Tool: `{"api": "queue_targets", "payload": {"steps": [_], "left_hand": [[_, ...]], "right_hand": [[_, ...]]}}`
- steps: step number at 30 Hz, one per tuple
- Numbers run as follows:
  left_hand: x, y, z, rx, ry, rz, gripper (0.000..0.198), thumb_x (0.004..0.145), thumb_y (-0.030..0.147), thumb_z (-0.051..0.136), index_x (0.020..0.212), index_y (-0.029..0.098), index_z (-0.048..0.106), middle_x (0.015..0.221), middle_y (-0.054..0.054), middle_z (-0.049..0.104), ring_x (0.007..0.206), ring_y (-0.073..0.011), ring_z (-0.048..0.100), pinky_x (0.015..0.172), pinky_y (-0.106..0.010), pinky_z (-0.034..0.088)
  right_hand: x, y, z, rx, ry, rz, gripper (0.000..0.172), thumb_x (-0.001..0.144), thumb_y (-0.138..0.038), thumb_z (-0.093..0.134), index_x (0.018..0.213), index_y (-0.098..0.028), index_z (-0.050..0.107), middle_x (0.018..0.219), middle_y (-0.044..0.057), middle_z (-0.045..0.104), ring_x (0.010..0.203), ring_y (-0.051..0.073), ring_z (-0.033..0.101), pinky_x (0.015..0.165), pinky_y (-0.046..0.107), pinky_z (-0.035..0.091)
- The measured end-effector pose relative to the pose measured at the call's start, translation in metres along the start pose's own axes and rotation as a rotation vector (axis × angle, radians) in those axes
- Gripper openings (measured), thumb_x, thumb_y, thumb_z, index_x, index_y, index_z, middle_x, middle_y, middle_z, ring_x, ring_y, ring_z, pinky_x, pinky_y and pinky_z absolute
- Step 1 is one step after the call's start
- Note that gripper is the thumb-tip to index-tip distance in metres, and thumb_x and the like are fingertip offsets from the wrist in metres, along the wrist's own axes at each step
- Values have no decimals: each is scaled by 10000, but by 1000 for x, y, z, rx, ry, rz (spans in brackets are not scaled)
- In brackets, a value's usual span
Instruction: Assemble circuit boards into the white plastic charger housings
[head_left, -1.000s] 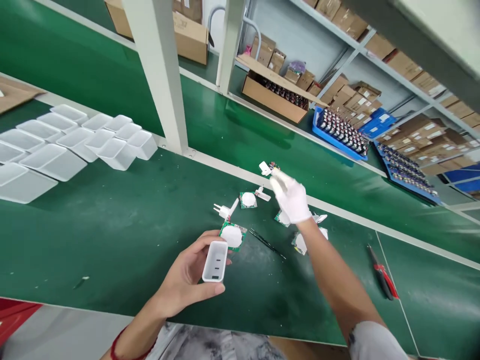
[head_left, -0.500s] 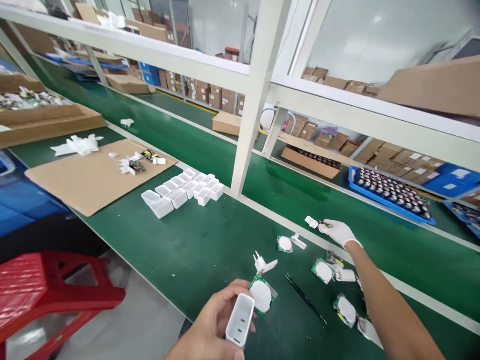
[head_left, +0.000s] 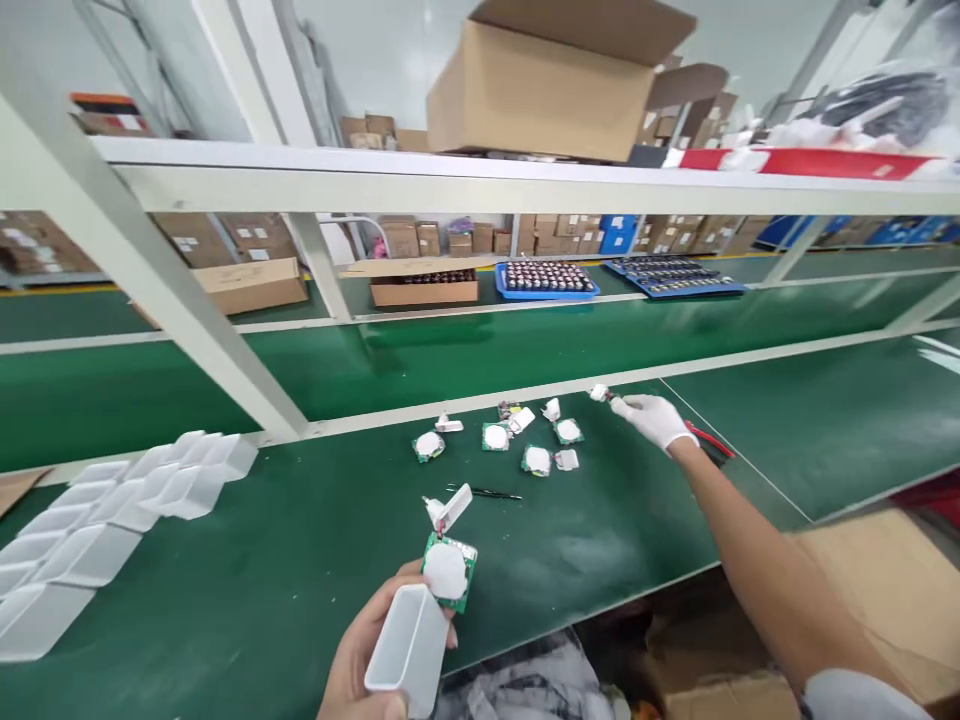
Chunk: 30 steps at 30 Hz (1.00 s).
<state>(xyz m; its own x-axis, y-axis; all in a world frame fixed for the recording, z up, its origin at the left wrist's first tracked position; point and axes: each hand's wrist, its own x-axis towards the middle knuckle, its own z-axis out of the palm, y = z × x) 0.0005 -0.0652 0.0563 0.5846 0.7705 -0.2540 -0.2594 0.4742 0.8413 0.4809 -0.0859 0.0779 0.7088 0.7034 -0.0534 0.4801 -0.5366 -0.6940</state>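
Note:
My bare left hand (head_left: 358, 640) is closed around an open-ended white plastic charger case (head_left: 411, 650). The same hand also holds a green circuit board (head_left: 450, 572) with a round white pad, beside the case. From that board a white plug piece (head_left: 448, 510) extends over the table. My right hand (head_left: 654, 420), in a white glove, pinches a small assembly whose white plug end (head_left: 599, 393) sticks out past the fingertips; the rest is hidden by the fingers. Between the hands lie several similar boards (head_left: 537, 460) with white plug pieces, and black tweezers (head_left: 487, 493).
Several empty white cases (head_left: 97, 550) stand in rows on the left of the green table (head_left: 247, 600). Red-handled pliers (head_left: 709, 440) lie by my right wrist. A slanted white post (head_left: 187, 320) and shelf (head_left: 390, 180) stand ahead. Blue trays (head_left: 544, 282) sit across the conveyor.
The view has swung to the right. My left hand still holds the case and board, with the case now tilted differently. My right hand keeps its small assembly, now further right of the loose boards.

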Motion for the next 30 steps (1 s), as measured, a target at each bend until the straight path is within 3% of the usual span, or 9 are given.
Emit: {"api": "queue_targets", "payload": {"steps": [3,6,10,12,16,21,26,28,30], "left_hand": [[6,-1,19,-19,-46,28,735,439,493,870,1101,235,684,963,-78,712,793,-280,655,732,-352,481],[7,0,35,-53,-89,60,698,513,458,853,1133,200,659,928,-91,729,789,-266,662,719,-332,478],[1,5,42,-86,-126,130,666,568,422,839,1139,149,629,900,-109,730,751,-252,667,704,-333,471],[-5,6,40,-90,-127,165,672,559,393,843,1144,145,624,887,-106,729,740,-248,670,689,-329,467],[-17,7,35,-124,-118,231,662,525,360,852,1114,142,642,869,-101,730,718,-244,673,666,-322,467],[-22,2,41,-226,-63,304,595,573,345,828,1105,141,656,862,-97,724,734,-230,666,689,-324,472],[-12,0,42,-242,-41,275,601,566,379,830,1080,120,655,841,-103,712,697,-222,639,657,-327,456],[-7,2,39,-218,-32,271,620,553,370,835,1089,117,653,847,-102,710,699,-219,632,644,-317,444],[0,4,35,-224,-28,295,624,552,377,826,1095,120,656,850,-98,704,707,-218,623,645,-318,442]], "right_hand": [[-33,-5,8,-40,-6,-66,293,687,-423,754,777,-145,740,729,109,698,745,243,639,713,340,483],[-70,-43,26,10,-112,-253,451,772,-434,705,1149,-186,701,1022,110,719,853,223,652,804,349,513],[-127,-103,57,250,-790,-831,896,710,-400,806,1492,-306,379,1315,52,623,1007,199,644,929,356,527],[-146,-121,75,332,-1036,-1000,1021,710,-383,820,1543,-323,234,1378,64,571,1106,220,616,964,384,518],[-158,-135,108,394,-948,-947,1062,679,-398,847,1545,-288,243,1216,85,633,990,236,646,846,394,564],[-160,-139,125,451,-947,-994,943,727,-400,813,1516,-293,309,1219,61,644,1033,244,643,984,436,498],[-144,-136,120,438,-622,-1189,751,670,-503,828,1337,-285,560,902,29,641,770,207,600,743,394,530],[-137,-134,119,479,-514,-1109,666,703,-467,816,1301,-301,574,780,-2,599,697,183,566,690,373,513],[-135,-133,121,589,-609,-896,543,794,-416,752,1287,-310,549,738,-18,605,653,165,571,662,353,512]]}}
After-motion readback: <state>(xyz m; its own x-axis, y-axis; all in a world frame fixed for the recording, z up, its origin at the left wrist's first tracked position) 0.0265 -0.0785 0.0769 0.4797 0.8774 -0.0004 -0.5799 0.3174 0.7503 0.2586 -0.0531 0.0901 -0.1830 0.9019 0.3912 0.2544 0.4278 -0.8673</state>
